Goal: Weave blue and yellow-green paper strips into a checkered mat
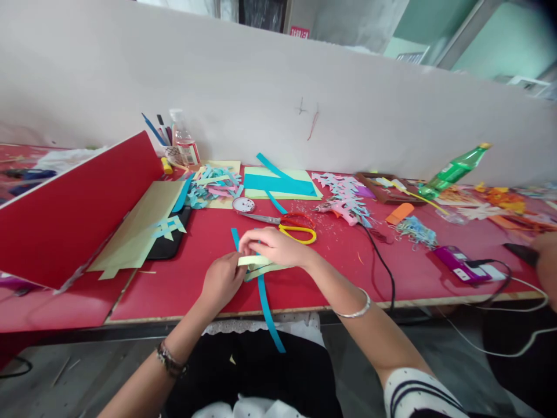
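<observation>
My left hand (221, 281) and my right hand (274, 244) meet at the table's front edge, fingers bent and closed around a pale yellow paper strip (252, 260). Part of that strip is hidden behind the fingers. Under my hands runs a long blue paper strip (266, 307), one end drooping over the edge towards my lap, the other showing above my left fingers. Just beyond my right hand lie scissors (300, 234) with red and yellow handles, blades pointing left. Beside the blade tip is a small round white lid or dish (243, 205).
Paper cuttings (215, 183) heap at the back left, near a clear bottle (187, 142). A red board (87, 209) stands left. Rightward are a pink glue gun (343, 212) with a cord, a green bottle (455, 172), a purple box (461, 265) and another person's hand (547, 261).
</observation>
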{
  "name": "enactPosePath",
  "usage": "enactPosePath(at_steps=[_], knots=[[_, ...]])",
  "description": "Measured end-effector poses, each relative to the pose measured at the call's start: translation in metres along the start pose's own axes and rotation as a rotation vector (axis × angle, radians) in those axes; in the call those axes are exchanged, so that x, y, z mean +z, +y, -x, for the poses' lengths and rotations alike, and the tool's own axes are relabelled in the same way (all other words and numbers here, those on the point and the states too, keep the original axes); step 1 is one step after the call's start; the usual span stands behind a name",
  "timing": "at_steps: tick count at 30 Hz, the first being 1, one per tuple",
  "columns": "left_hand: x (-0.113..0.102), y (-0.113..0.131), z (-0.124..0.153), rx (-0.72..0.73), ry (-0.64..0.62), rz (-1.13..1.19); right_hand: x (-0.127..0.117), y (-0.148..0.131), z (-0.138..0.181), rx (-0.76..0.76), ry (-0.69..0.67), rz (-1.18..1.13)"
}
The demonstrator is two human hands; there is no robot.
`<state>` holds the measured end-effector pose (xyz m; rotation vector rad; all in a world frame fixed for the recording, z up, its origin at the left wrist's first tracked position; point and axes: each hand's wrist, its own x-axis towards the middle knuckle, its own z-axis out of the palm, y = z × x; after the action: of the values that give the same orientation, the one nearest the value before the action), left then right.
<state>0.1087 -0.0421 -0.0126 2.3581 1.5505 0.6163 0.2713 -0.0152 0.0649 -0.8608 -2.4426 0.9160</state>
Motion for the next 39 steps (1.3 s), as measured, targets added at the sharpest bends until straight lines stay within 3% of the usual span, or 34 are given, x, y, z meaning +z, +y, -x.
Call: enactPosePath(at_steps=[3,7,14,19,27,39], knots=[[-0.004,0.003,0.000,-0.021,-0.020,0.035,0.000,0.001,0.031,0.015,0.018,0.177],[-0.005,0.005,0.000,-0.093,-0.034,0.040,0.020,0.006,0.060,0.073,-0.010,0.341],[-0.006,0.005,0.000,-0.085,-0.018,0.058,0.050,0.010,0.058,0.008,0.084,0.552],[-0.005,0.004,0.001,-0.085,-0.014,0.085,0.054,0.014,0.053,0.039,0.161,0.407],[-0.006,0.004,0.001,-0.039,-0.007,0.118,0.056,0.027,0.046,0.219,0.364,-0.139],[-0.004,0.000,0.001,0.003,-0.006,0.134,0.058,0.034,0.036,0.357,0.382,0.015]])
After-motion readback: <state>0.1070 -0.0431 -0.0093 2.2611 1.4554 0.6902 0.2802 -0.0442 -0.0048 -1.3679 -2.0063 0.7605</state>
